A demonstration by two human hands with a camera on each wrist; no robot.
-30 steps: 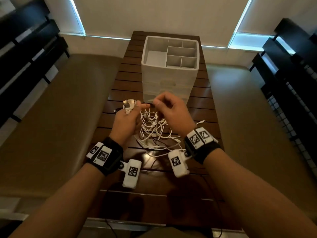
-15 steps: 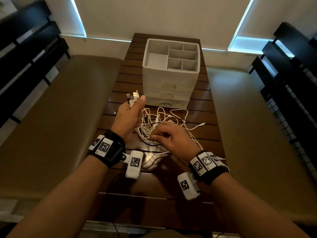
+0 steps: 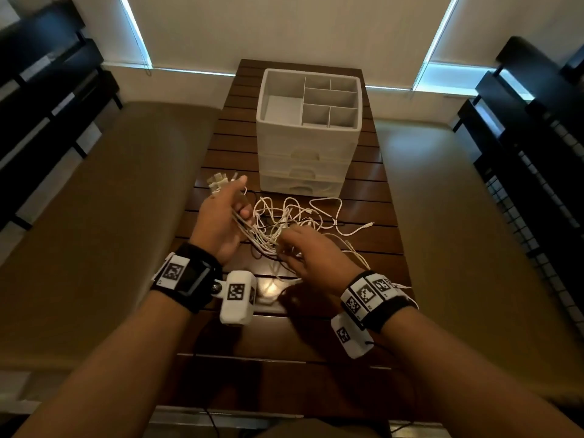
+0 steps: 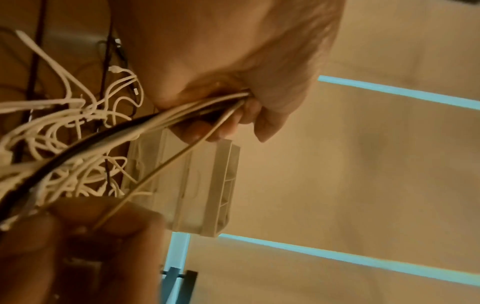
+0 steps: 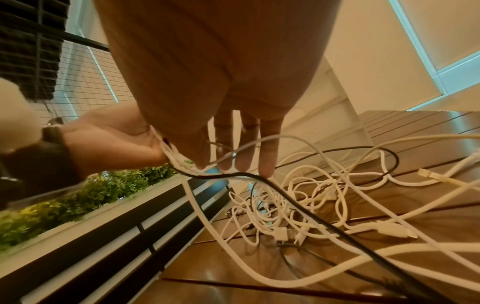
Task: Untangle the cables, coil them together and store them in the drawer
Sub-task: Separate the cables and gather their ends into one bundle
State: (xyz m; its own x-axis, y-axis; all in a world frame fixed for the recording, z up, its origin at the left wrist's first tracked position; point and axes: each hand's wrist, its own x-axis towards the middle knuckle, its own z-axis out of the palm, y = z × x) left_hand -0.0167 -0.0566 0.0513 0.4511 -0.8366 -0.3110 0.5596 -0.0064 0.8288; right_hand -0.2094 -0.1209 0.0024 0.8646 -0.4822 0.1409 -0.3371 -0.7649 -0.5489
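A tangle of white cables [image 3: 294, 216] with a black one [image 5: 311, 211] among them lies on the slatted wooden table [image 3: 373, 184], in front of a white drawer unit [image 3: 303, 153]. My left hand [image 3: 221, 222] grips a bundle of cable ends, and their plugs [image 3: 221, 181] stick out above its thumb. From its fist [image 4: 249, 107] the strands run down to the pile [image 4: 64, 144]. My right hand [image 3: 313, 254] is just right of it, fingers [image 5: 244, 148] straight and spread, with strands running across and between them. All three drawers look closed.
The drawer unit's top is a tray with divided compartments [image 3: 328, 99]. Tan cushioned benches [image 3: 110, 216] flank the narrow table. Dark slatted rails [image 3: 537, 153] stand on both sides. A planter of green foliage [image 5: 78, 197] shows beyond the left rail.
My right hand dropped from beside the left thumb into the tangle, then slid up to the strands below the left fist. My left hand has kept its grip and tilted.
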